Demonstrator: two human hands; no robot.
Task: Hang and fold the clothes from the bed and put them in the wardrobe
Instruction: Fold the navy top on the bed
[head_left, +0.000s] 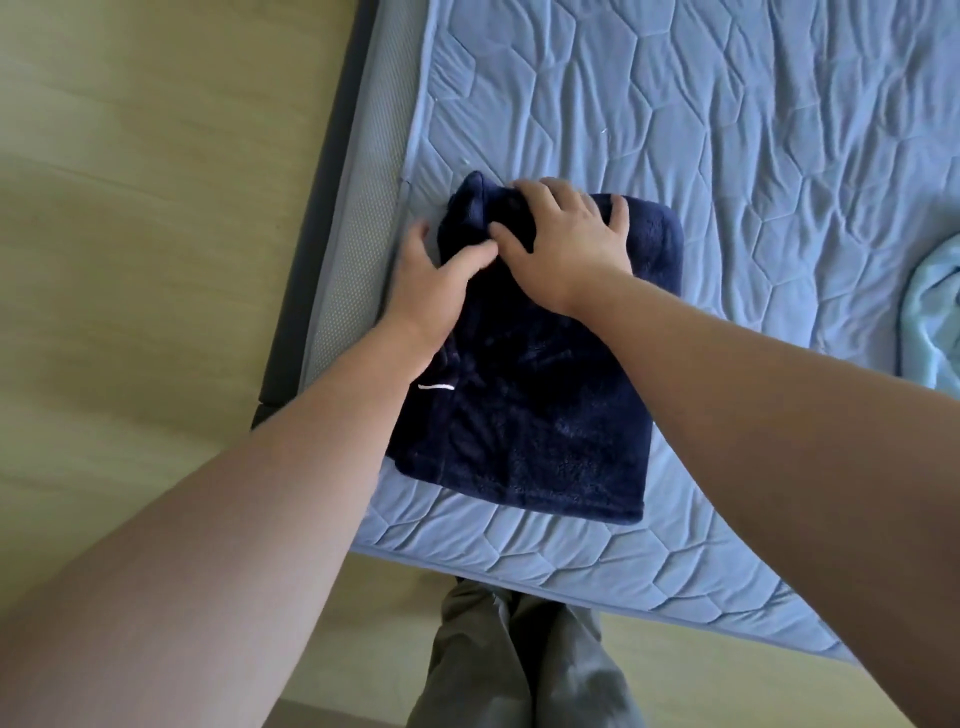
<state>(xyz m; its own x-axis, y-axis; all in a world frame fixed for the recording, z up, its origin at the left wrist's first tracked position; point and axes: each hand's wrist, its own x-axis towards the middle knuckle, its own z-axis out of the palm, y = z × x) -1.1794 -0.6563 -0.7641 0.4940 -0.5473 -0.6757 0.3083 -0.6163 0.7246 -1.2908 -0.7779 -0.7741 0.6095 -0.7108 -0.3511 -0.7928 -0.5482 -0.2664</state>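
Pressing fleece (545, 415), right hand (566, 244) flat

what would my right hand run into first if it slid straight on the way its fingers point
The right hand lies on the navy fleece garment, fingers pointing away from you. Past its far edge comes only bare quilted mattress; nothing else seems to lie in that line.

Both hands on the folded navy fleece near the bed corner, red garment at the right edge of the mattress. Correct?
One error: the garment at the right edge of the mattress is light blue, not red, as the head view shows. The rest stands: the left hand and right hand are both on the folded navy fleece near the bed corner.
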